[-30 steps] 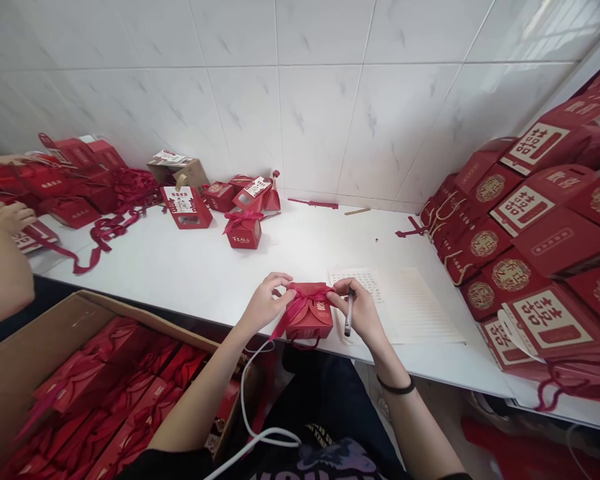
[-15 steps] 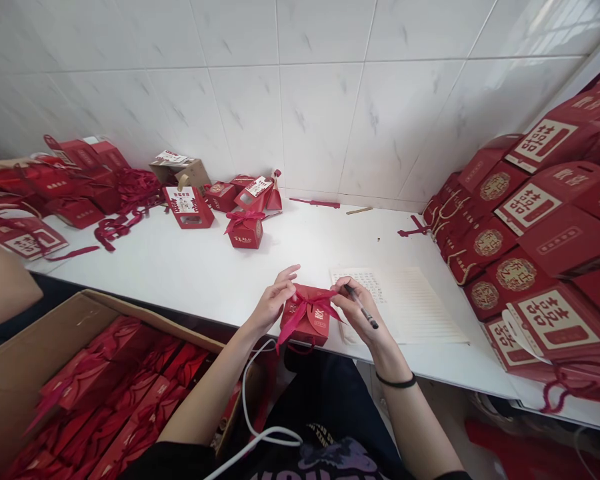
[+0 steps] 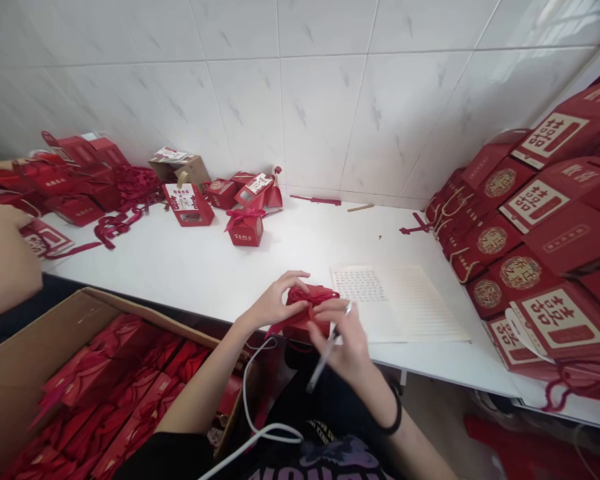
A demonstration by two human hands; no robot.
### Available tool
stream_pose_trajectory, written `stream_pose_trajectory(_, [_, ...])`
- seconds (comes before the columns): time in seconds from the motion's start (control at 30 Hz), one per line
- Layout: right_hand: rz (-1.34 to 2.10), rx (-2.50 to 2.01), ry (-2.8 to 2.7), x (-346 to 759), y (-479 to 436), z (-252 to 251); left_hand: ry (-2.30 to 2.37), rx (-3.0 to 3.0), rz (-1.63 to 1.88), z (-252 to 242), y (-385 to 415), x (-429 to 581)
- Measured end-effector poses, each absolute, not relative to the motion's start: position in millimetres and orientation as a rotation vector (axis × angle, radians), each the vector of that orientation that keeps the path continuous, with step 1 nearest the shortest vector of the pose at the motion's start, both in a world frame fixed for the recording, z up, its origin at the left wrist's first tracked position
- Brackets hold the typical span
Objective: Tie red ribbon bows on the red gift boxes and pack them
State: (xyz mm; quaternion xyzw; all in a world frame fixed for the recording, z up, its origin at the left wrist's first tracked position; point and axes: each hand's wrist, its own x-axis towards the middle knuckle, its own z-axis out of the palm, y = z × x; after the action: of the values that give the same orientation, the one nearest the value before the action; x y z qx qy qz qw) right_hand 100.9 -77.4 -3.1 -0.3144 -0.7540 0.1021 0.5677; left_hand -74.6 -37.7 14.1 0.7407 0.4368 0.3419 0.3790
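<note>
A small red gift box [image 3: 296, 331] sits at the table's front edge, partly covered by my hands. Across its top lies a dark red ribbon [image 3: 323, 294] tied in a bow. My left hand [image 3: 276, 301] pinches this ribbon at the bow with thumb and forefinger. A pen [image 3: 325, 363] is tucked between the fingers of my right hand [image 3: 347, 337], slanting down past the table edge. Fingertips of that hand touch the bow's front; motion blurs them. Under the box's right side, an open notebook [image 3: 420, 307] with handwriting lies close by.
A cardboard carton [image 3: 180, 320] full of red boxes stands at the lower left. Stacked red gift boxes [image 3: 525, 273] fill the right. Further back are a ribboned box [image 3: 246, 230] and a pile of ribbon [image 3: 137, 187]. A white cable [image 3: 250, 400] hangs before me; another person's arm [image 3: 7, 260] reaches in left.
My hands have come together at the bow from the ribbon's two sides. The pen has swung to point down-left. The other person's arm at the left has moved up.
</note>
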Motion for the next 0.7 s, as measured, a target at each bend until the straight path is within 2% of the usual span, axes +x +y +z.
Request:
stream_pose_trajectory(0.1, [0.008,-0.710,-1.978,78.8,-89.6,-13.4,1.060,1.851,0.809,14.3,-32.0,-71.4])
stream_pose_trajectory(0.27, [-0.226,-0.927,-1.992,58.7,-91.9,-27.1,1.108,1.757,0.835,7.5,-31.5,-67.1])
stream_pose_trajectory(0.57, [-0.319,-1.083,-1.997,50.3,-94.2,-17.9,1.249,1.687,0.959,-2.2,-33.2,-60.4])
stream_pose_trajectory(0.7, [-0.262,-0.974,-1.971,54.2,-92.8,-18.9,1.273,1.698,0.967,-1.1,-35.5,-59.3])
